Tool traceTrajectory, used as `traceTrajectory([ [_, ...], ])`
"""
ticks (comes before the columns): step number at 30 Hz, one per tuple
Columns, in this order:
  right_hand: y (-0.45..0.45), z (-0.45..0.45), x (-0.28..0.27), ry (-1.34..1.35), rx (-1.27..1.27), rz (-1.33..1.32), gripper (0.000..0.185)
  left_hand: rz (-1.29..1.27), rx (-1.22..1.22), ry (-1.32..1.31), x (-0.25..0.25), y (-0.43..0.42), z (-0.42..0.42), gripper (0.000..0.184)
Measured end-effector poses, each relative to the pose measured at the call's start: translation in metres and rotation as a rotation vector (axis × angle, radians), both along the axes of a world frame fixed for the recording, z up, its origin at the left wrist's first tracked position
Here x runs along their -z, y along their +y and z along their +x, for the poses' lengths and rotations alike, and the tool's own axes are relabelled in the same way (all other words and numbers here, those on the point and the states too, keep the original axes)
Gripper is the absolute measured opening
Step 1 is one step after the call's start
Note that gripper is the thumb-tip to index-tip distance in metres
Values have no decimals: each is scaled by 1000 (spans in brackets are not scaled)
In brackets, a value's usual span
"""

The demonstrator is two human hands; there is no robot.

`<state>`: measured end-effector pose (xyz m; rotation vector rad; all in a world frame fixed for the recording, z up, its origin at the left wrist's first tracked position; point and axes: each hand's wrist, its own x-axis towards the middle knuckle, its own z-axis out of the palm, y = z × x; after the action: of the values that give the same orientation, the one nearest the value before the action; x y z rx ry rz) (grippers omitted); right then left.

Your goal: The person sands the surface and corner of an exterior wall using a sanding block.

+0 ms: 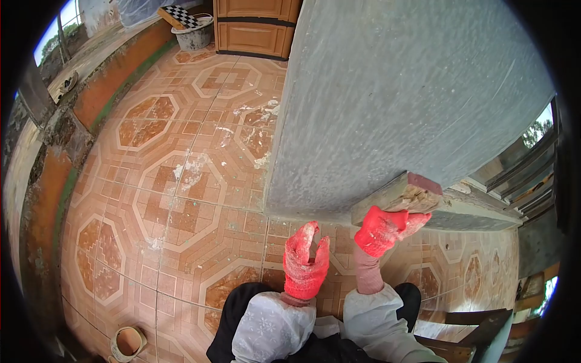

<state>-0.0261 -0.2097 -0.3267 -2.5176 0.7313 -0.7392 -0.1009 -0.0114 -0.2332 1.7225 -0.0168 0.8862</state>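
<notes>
My right hand, in a red knitted glove dusted with white, grips the near side of a wooden block. The block is long and pale with a reddish-brown end, and it lies against the low part of a grey plastered wall. Some of my right fingers are hidden along the block. My left hand, gloved the same way, hangs over the tiled floor left of the block. Its thumb and fingers are apart, with nothing between them.
A ring-shaped container stands at the lower left. A bucket with a checkered board sits by a brown cabinet at the back. An orange ledge borders the left; a dark frame is at the lower right.
</notes>
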Motion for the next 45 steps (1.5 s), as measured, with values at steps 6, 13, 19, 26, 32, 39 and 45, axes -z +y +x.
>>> traceTrajectory([
  [6, 7, 24, -55, -569, -159, -142, 66, 16, 6, -4, 1, 1, 2, 74],
  [13, 94, -2, -72, -794, -429, 951, 100, 14, -36, -48, 5, 3, 5, 67],
  [19, 43, 21, -186, -754, -79, -366, 95, 35, -38, -18, 4, 4, 4, 64],
  [26, 107, 5, -166, -894, -444, 472, 109, 54, -62, -40, 2, 4, 4, 62],
  [32, 74, 16, -175, -646, -225, 20, 82, 6, -73, -48, 7, 1, 5, 55],
  [39, 12, 52, -137, -598, -68, -573, 58, -34, -68, -51, 6, 3, 7, 55],
  [45, 99, 8, -153, -669, -225, 23, 55, 4, -113, -58, 5, 8, 8, 55],
])
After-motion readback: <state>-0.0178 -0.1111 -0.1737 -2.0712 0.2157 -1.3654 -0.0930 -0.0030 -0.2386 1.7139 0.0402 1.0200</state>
